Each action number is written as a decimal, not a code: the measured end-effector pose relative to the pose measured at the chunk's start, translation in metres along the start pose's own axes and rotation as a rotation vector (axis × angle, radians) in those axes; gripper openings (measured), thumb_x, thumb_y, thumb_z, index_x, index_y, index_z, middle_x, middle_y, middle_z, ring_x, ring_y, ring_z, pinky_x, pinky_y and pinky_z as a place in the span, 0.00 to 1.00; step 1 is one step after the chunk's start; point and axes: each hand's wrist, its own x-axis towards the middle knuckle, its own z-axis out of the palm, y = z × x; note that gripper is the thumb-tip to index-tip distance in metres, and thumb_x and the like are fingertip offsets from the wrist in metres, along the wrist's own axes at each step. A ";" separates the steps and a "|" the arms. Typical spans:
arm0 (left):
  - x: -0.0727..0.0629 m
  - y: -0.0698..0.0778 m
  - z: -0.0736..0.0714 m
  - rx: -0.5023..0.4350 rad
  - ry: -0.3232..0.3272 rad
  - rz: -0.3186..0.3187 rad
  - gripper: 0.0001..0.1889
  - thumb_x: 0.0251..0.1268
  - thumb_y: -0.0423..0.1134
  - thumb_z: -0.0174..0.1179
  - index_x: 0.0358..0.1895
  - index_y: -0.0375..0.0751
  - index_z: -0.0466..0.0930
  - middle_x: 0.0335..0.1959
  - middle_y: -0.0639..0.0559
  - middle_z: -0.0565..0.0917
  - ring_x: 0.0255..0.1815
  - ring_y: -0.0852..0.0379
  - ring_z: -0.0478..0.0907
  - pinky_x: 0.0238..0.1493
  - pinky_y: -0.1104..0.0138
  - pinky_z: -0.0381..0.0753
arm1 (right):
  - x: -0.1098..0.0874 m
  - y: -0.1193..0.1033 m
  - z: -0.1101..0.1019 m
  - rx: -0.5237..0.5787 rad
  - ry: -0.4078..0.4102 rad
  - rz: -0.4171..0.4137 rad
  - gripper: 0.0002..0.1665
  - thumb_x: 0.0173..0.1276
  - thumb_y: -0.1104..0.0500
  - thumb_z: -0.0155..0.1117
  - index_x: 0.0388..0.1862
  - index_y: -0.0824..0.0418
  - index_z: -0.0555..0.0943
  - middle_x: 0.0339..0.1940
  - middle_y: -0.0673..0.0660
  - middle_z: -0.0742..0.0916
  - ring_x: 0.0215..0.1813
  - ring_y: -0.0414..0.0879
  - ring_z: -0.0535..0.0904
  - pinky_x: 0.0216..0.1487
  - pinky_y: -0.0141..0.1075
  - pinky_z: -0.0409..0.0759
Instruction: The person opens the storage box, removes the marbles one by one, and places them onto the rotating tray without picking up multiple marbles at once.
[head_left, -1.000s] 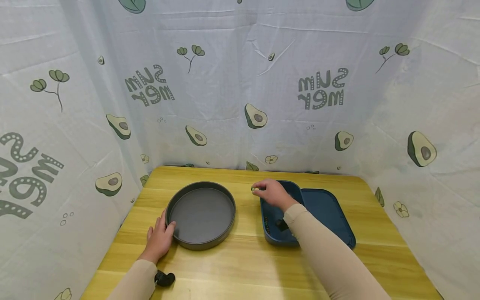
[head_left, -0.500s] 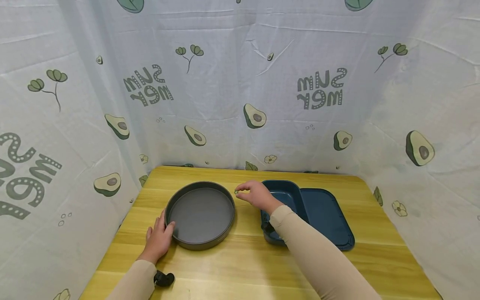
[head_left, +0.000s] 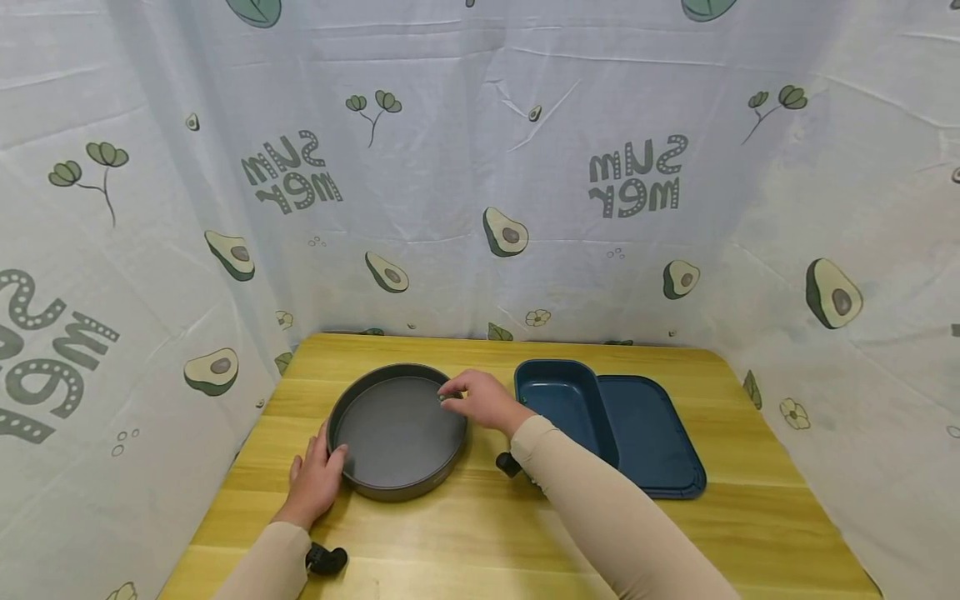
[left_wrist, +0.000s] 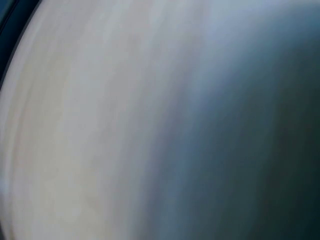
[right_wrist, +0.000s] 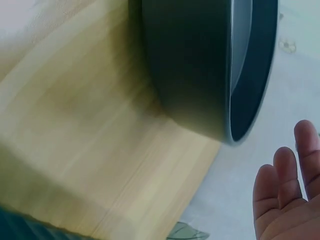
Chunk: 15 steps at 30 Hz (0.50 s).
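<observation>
In the head view my right hand [head_left: 480,400] pinches a small greenish, bead-like object [head_left: 441,398] between thumb and fingers, over the right rim of a round dark grey cake pan [head_left: 397,433]. Its kind is too small to tell, and the fingers cover most of it. My left hand [head_left: 315,483] rests against the pan's left side, fingers extended along the outer wall and thumb at the rim. The right wrist view shows three fingertips [right_wrist: 285,170] of the right hand near the pan wall [right_wrist: 195,65]; the pinched object is barely visible there.
Right of the pan stands a deep blue rectangular box [head_left: 562,396], partly hidden behind the right forearm. Beside it lies a flat blue lid [head_left: 660,442]. Both are on a wooden table [head_left: 420,550] with a printed avocado curtain [head_left: 450,167] around it. The left wrist view is mostly blurred.
My right hand has carried the small greenish object leftward from over the blue box to the pan's right rim. My left hand has stayed at the pan's left side.
</observation>
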 end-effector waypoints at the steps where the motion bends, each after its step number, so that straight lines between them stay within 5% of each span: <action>1: 0.000 0.000 0.000 -0.001 0.000 0.000 0.37 0.88 0.51 0.37 0.87 0.38 0.35 0.87 0.29 0.43 0.87 0.29 0.34 0.81 0.34 0.22 | 0.000 -0.001 0.001 -0.004 -0.003 -0.002 0.15 0.75 0.54 0.69 0.57 0.55 0.90 0.57 0.55 0.89 0.57 0.51 0.83 0.58 0.46 0.85; 15: 0.000 -0.002 0.001 -0.002 0.010 0.011 0.37 0.88 0.50 0.38 0.87 0.38 0.36 0.87 0.29 0.44 0.87 0.28 0.35 0.81 0.34 0.23 | -0.001 -0.009 0.006 0.033 -0.027 0.000 0.16 0.76 0.55 0.69 0.58 0.58 0.90 0.58 0.56 0.88 0.61 0.53 0.83 0.56 0.45 0.85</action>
